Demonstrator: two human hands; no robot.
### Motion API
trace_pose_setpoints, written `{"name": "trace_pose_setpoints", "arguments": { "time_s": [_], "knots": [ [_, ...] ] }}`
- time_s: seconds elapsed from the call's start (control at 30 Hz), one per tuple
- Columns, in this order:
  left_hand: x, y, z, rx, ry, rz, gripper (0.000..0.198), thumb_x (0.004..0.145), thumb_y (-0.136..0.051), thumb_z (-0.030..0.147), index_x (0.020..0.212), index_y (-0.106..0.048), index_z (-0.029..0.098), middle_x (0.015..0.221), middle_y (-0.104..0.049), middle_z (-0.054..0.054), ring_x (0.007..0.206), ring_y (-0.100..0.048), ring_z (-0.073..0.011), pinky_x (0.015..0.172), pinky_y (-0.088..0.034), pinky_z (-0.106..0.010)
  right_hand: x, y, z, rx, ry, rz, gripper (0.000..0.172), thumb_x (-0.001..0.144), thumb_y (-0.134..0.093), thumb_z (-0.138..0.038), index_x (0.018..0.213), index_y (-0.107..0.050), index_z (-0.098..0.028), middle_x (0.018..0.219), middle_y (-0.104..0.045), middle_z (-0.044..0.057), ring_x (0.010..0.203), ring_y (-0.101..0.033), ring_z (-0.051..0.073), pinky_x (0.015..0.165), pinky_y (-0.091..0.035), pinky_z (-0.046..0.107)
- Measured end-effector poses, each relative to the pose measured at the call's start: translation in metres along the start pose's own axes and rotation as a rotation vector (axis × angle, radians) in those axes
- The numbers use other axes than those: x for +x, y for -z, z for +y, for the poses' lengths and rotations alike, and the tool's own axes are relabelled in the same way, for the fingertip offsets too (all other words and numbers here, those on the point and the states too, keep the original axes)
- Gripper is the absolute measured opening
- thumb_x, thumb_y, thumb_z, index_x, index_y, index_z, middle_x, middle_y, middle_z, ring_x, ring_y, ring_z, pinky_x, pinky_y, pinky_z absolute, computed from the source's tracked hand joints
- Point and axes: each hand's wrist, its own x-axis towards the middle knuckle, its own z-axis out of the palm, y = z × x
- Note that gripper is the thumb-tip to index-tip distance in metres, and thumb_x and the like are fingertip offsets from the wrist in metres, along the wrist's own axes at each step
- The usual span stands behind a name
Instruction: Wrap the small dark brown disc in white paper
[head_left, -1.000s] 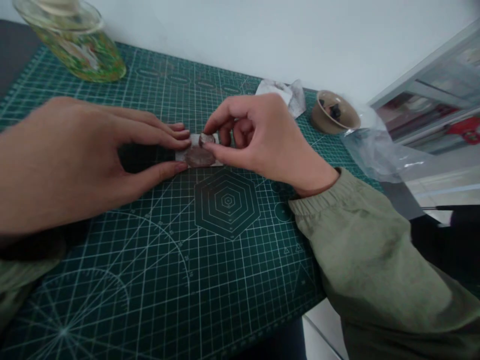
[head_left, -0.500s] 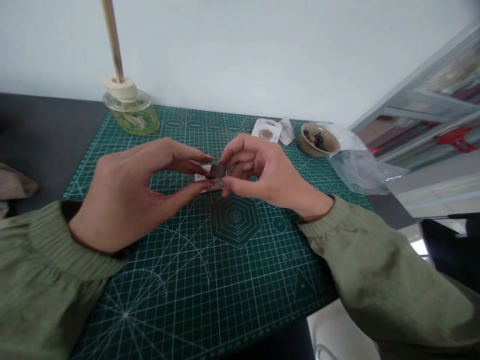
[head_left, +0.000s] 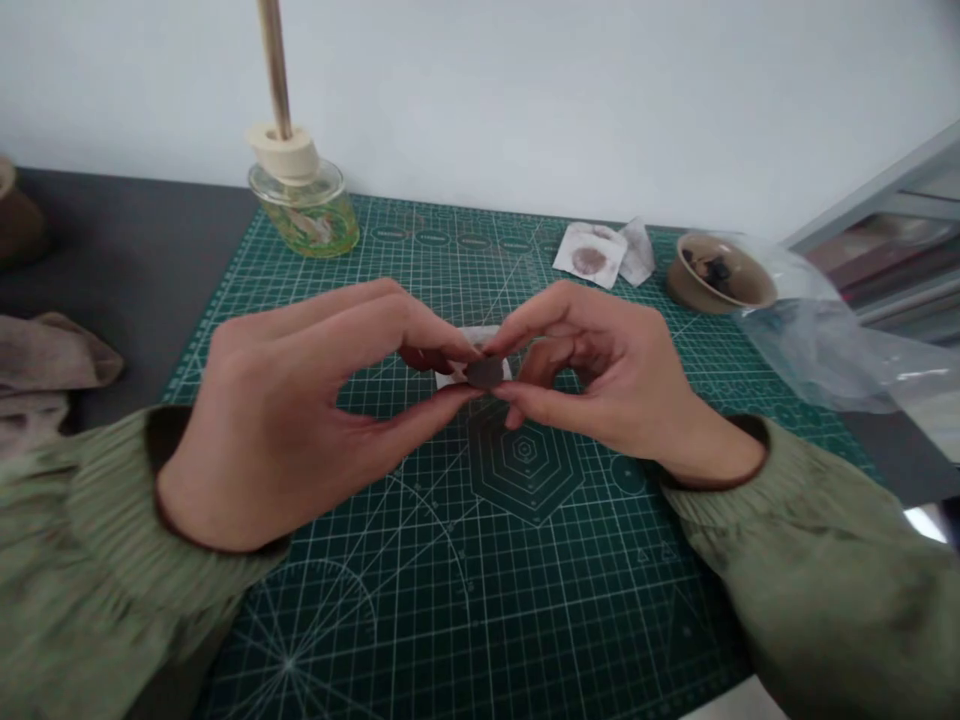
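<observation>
hands, left (head_left: 292, 425) and right (head_left: 600, 385), pinch dark disc (head_left: 485, 373) over white paper (head_left: 451, 378)

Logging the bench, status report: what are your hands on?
Left hand, right hand: pinching dark disc over white paper. Plastic bag off right, not in the way.

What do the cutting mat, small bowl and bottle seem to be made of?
The cutting mat: apparently matte green plastic, printed grid lines. The small bowl: probably glazed ceramic, smooth tan sheen. The bottle: likely clear glass, see-through and glossy.
</observation>
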Motion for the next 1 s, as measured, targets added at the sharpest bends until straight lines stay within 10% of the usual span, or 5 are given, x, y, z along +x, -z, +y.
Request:
{"name": "trace_pose_setpoints", "arguments": {
  "time_s": [1.0],
  "knots": [
    [-0.001, 0.009, 0.012, -0.019, 0.136, -0.032, 0.011, 0.122, -0.085, 0.045, 0.13, -0.092, 0.041, 0.121, -0.096, 0.006, 0.096, -0.093, -0.0224, 0.091, -0.084, -0.041, -0.001, -0.001, -0.007, -0.031, 0.025, 0.014, 0.032, 0.099, -0.114, -0.032, 0.117, -0.09, -0.023, 0.108, -0.096, 0.001, 0.071, -0.087, 0.016, 0.061, -0.07, 0.028]
  ]
}}
